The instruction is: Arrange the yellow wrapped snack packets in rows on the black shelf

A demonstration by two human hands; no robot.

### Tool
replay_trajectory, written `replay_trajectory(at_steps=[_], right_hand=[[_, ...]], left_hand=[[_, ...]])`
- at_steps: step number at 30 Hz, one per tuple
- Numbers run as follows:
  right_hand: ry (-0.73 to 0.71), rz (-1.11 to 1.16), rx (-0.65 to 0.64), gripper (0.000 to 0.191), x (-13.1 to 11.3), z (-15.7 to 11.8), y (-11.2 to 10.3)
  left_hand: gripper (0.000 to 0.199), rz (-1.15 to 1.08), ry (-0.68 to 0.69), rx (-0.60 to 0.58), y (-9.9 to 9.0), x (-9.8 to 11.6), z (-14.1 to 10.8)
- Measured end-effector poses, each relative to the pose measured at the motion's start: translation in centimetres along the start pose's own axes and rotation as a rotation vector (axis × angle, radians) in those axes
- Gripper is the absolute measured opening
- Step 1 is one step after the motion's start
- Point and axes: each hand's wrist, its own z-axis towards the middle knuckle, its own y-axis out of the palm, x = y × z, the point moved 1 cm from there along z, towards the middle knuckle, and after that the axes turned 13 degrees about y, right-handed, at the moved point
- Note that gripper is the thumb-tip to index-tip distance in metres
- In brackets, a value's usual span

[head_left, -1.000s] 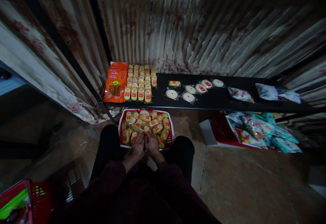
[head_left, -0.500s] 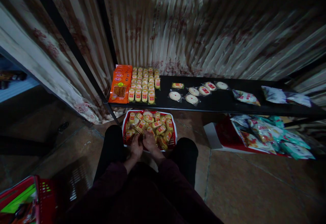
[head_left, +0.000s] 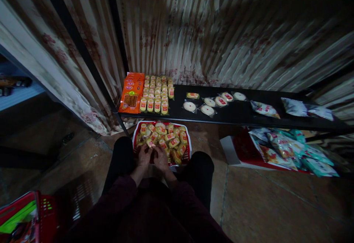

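Observation:
Low in front of me stands a white-rimmed red basket heaped with small wrapped cakes in yellow packs with red labels. Over its near edge, my left hand and my right hand come together, fingers curled. One wrapped cake is at their fingertips, gripped by both from either side. Beyond the basket, rows of the same cakes stand on a black shelf, beside orange snack bags.
Round white wrapped cakes and a single yellow pack lie along the shelf, with pouches farther right. A box of bags sits below. A red shopping basket is at lower left; shelf posts and a curtain stand behind.
Both hands have shifted slightly, the right one lower and to the left. One wrapped cake now shows label-up at the fingertips. The view has tilted a little.

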Motion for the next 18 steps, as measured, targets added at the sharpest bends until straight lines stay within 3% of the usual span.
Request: replay_trajectory(at_steps=[4, 11, 18], right_hand=[[0.044, 0.087, 0.013, 0.041, -0.3, -0.5, -0.7], [0.262, 0.251, 0.024, 0.043, -0.2, -0.1, -1.2], [0.361, 0.319, 0.007, 0.046, 0.1, 0.4, -2.1]], left_hand=[[0.036, -0.048, -0.018, -0.025, 0.6, 0.6, -0.2], [0.04, -0.056, -0.054, -0.031, 1.4, 1.5, -0.7], [0.023, -0.045, -0.09, -0.079, 0.9, 2.0, -0.1]])
